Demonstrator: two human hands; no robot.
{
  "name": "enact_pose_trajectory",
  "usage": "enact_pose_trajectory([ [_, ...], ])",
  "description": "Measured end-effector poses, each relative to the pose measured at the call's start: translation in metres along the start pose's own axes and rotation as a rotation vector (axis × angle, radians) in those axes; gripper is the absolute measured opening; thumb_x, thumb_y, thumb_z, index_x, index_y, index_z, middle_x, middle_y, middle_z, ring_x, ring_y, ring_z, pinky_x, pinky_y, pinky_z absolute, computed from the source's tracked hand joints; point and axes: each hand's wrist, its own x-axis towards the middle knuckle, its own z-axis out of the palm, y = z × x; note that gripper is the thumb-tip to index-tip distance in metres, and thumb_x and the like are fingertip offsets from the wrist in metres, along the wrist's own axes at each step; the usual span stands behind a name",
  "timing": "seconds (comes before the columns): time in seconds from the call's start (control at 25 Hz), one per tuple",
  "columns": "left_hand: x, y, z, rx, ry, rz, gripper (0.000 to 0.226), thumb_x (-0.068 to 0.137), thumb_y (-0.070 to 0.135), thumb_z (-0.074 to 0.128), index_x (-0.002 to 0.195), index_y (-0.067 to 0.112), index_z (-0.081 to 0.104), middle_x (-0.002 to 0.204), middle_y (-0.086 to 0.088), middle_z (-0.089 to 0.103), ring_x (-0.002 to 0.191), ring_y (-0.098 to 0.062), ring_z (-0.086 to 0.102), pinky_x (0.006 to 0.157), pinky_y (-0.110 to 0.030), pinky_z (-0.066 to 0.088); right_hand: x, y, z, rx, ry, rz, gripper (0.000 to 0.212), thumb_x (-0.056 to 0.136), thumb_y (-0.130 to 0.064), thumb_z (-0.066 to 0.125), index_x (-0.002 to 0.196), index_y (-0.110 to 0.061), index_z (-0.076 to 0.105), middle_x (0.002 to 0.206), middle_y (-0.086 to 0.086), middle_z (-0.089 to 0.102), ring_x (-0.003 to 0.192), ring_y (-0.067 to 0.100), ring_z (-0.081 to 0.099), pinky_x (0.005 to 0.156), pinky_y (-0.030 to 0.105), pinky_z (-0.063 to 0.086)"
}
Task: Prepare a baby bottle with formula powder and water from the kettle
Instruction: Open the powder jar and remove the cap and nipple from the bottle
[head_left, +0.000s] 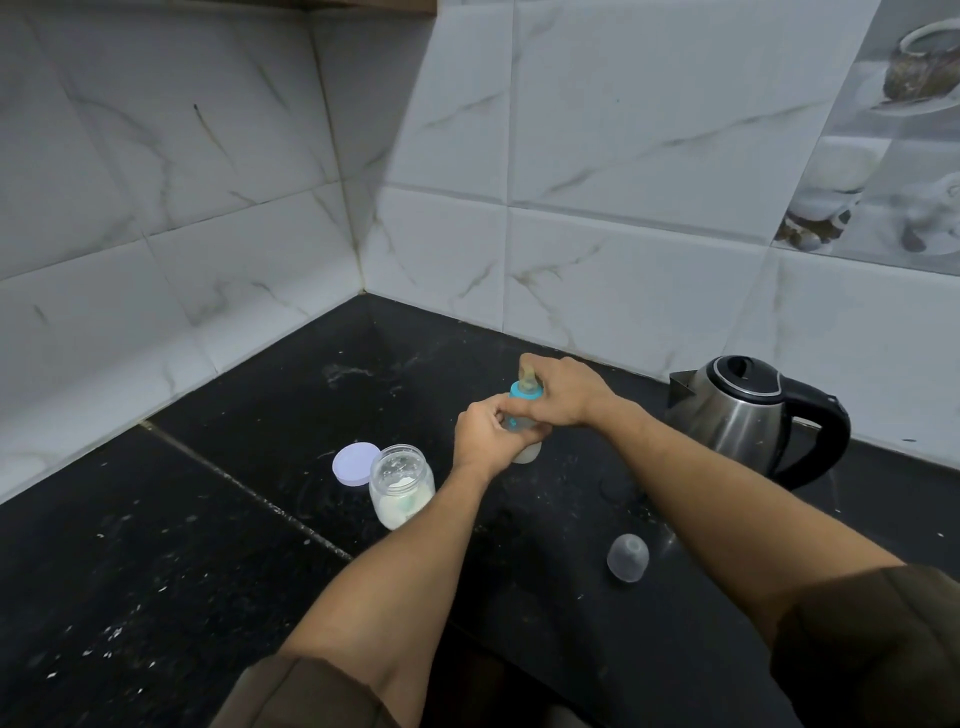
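Both hands work the bottle (525, 451): left hand (485, 434) grips its body steady while right hand (563, 392) pinches the teat ring (525, 391), likely screwing it on.

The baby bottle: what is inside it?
Whitish content shows at the bottom of the baby bottle. The left hand grips its middle and the right hand holds its top, so the fill level is hidden.

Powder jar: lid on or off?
Off. The jar stands open-mouthed, and its lilac lid lies flat on the counter just to its left.
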Motion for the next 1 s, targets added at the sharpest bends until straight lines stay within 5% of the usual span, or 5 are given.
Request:
enact_pose_trajectory([
  [0.28, 0.006, -0.009, -0.012, -0.165, -0.226, -0.037, 0.037, 0.069, 0.019, 0.095, 0.102, 0.020, 0.078, 0.097, 0.004, 0.080, 0.099, -0.016, 0.076, 0.095, -0.048, 0.061, -0.003, 0.011, -0.002, 0.097, -0.020, -0.139, 0.041, 0.083, -0.055, 0.080, 0.087, -0.020, 0.058, 0.074, -0.006, 0.063, 0.068, 0.014, 0.055, 0.068, 0.038, 0.047],
  [0.44, 0.009, -0.013, -0.017, -0.177, -0.349, -0.101, 0.045, 0.071, 0.012, 0.094, 0.112, 0.016, 0.076, 0.105, 0.004, 0.080, 0.104, -0.014, 0.075, 0.102, -0.047, 0.057, -0.003, 0.017, -0.011, 0.153, -0.250, -0.222, 0.030, 0.082, -0.030, 0.085, 0.107, -0.027, 0.068, 0.102, -0.009, 0.068, 0.093, 0.013, 0.062, 0.086, 0.036, 0.052],
  [0.68, 0.008, -0.012, -0.007, -0.188, -0.216, -0.100, 0.047, 0.069, 0.022, 0.096, 0.111, 0.022, 0.075, 0.103, 0.007, 0.080, 0.104, -0.013, 0.075, 0.099, -0.045, 0.059, 0.003, 0.014, -0.021, 0.181, -0.234, -0.047, 0.081, 0.076, -0.037, 0.091, 0.146, -0.028, 0.051, 0.113, -0.008, 0.061, 0.101, 0.013, 0.060, 0.093, 0.030, 0.049],
  [0.84, 0.010, -0.019, -0.009, -0.175, -0.141, -0.101, 0.054, 0.064, 0.032, 0.099, 0.112, 0.026, 0.075, 0.101, 0.010, 0.080, 0.100, -0.012, 0.076, 0.095, -0.045, 0.060, 0.004, 0.013, -0.015, 0.188, -0.078, 0.044, 0.049, 0.071, -0.054, 0.090, 0.107, -0.027, 0.070, 0.094, -0.007, 0.068, 0.084, 0.010, 0.062, 0.083, 0.031, 0.053],
  [1.0, 0.007, -0.017, -0.011, -0.126, -0.119, -0.075, 0.055, 0.066, 0.029, 0.098, 0.115, 0.025, 0.074, 0.102, 0.011, 0.079, 0.100, -0.009, 0.075, 0.096, -0.042, 0.060, 0.001, 0.004, -0.014, 0.132, -0.109, -0.053, 0.025, 0.081, -0.030, 0.088, 0.099, -0.018, 0.077, 0.100, -0.001, 0.070, 0.084, 0.016, 0.064, 0.091, 0.041, 0.057],
])
